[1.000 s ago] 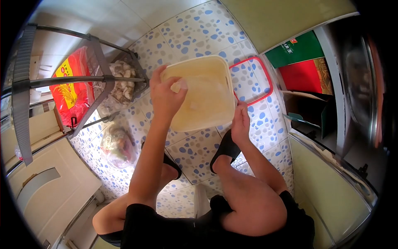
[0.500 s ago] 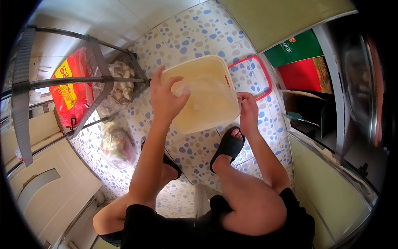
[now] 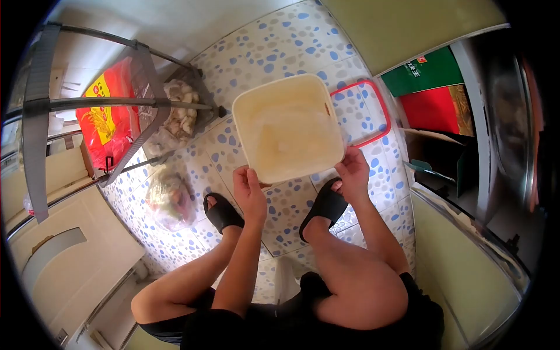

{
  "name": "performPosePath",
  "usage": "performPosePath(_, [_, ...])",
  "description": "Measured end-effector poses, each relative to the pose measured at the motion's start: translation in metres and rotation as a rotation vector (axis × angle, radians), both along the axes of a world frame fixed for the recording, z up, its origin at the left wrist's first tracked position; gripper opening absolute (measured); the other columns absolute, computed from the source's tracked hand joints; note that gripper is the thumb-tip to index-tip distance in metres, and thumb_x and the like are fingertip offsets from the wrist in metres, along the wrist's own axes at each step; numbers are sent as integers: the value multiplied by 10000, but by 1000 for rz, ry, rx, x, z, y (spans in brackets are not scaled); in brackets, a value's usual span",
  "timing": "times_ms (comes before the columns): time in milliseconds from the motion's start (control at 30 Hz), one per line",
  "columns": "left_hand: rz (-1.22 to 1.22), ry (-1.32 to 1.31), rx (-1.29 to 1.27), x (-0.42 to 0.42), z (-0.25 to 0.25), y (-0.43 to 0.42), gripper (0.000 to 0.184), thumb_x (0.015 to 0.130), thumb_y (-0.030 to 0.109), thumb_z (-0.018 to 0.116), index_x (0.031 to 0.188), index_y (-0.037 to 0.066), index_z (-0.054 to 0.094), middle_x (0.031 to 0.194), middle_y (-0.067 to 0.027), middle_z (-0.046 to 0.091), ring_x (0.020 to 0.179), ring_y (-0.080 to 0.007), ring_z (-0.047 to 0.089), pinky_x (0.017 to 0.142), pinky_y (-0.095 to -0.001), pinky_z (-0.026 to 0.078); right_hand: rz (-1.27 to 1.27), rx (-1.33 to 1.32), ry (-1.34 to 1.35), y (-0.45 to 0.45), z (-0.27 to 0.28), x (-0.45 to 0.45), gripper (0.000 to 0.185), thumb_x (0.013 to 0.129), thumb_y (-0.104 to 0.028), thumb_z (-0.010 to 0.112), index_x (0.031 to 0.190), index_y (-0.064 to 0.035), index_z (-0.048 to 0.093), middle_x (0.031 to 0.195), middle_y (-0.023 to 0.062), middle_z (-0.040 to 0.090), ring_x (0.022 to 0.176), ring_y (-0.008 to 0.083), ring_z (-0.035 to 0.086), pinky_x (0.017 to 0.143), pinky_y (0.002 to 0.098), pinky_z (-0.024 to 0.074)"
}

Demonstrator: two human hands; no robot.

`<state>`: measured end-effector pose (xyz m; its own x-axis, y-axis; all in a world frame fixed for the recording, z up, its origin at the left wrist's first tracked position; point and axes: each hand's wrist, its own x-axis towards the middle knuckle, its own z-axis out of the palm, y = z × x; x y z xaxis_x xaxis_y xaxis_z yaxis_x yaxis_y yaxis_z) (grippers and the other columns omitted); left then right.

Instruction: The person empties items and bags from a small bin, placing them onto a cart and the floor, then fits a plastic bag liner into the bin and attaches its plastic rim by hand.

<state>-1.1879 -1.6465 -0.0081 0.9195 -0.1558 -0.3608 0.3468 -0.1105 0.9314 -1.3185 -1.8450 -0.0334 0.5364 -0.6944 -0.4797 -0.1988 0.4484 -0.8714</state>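
A square, cream-coloured plastic bucket (image 3: 286, 125) stands in front of me, its open top facing up and some pale residue on the inside. A red handle loop (image 3: 385, 111) reaches out from its right side over the tiles. My left hand (image 3: 251, 189) is closed on the bucket's near-left corner, thumb on top. At the near-right corner, my right hand (image 3: 353, 173) pinches the rim, with some of its fingers hidden. Whether the bucket rests on the floor or is slightly raised, I cannot tell.
To the left, a metal rack (image 3: 122, 105) holds a red and yellow bag (image 3: 111, 114) and a bag of garlic-like bulbs (image 3: 181, 108). A clear plastic bag (image 3: 169, 201) lies on the floor. On the right, an open cabinet holds a green box (image 3: 426, 73). My feet wear black slippers (image 3: 324, 204).
My left hand has come down from above the bucket's left side to its near-left corner and closed there. My right hand has stayed at the near-right corner.
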Motion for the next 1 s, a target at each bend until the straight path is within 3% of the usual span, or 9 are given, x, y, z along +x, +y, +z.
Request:
performPosePath(67, [14,-51,32,1,-9,-3,219,1064,246,536,1057,28,550,855,-11,572,687,-54,493,623,-198,436,7,79,-7,-6,-5,-1,282,857,-17,711,1120,-33,610,986,51,662,904,144,631,840,282,510])
performPosePath(167, [-5,-152,104,5,-12,-5,230,1055,249,560,979,32,564,776,13,552,676,-45,474,597,-213,401,96,183,-33,-15,-15,-6,237,890,-33,684,1117,-34,615,988,42,660,919,132,616,841,275,501])
performPosePath(267, [-13,-162,198,5,-12,-5,252,1059,238,550,920,27,564,735,13,541,674,-51,460,604,-217,386,143,106,-83,-17,-20,-4,172,926,-59,656,1093,-42,617,1015,34,655,942,133,603,866,268,483])
performPosePath(467, [-22,-398,293,6,-29,-8,271,1078,215,483,908,16,553,716,-26,543,681,-112,464,643,-269,418,253,-83,-154,-25,-29,1,229,991,-25,570,1218,-50,586,1151,16,613,1095,129,561,1000,297,426])
performPosePath(567, [-58,-320,364,9,-32,-9,276,1085,222,456,918,19,540,729,-38,553,695,-127,473,667,-292,433,300,-140,-181,-29,-43,0,278,973,15,525,1239,-54,564,1206,17,591,1174,140,530,1049,309,386])
performPosePath(667, [-43,-244,285,13,-38,-10,234,1089,231,440,1073,25,551,921,-67,612,836,-139,538,799,-285,457,256,-31,-239,-32,-26,6,312,949,27,514,1248,-57,548,1213,25,587,1202,152,513,1072,310,359])
performPosePath(767, [35,-209,43,19,-41,-21,342,1080,220,444,1359,23,465,1298,-81,545,1176,-151,517,1017,-282,404,-74,5,-91,-34,-6,29,360,937,23,519,1288,-53,544,1227,39,579,1220,161,496,1083,315,341])
performPosePath(867, [6,-113,-272,27,-16,-34,563,1049,174,445,1563,31,266,1582,-119,340,1431,-225,368,1158,-330,311,-105,-137,-233,-37,18,53,404,951,12,513,1349,-54,525,1206,41,586,1166,138,518,1039,292,373])
performPosePath(1000, [-166,-262,-256,43,-15,-36,645,1027,143,435,1605,38,167,1657,-133,211,1495,-248,282,1186,-350,274,139,-191,-243,-54,-4,45,338,1008,-83,590,1341,-40,551,1131,30,628,1010,94,588,911,230,464])
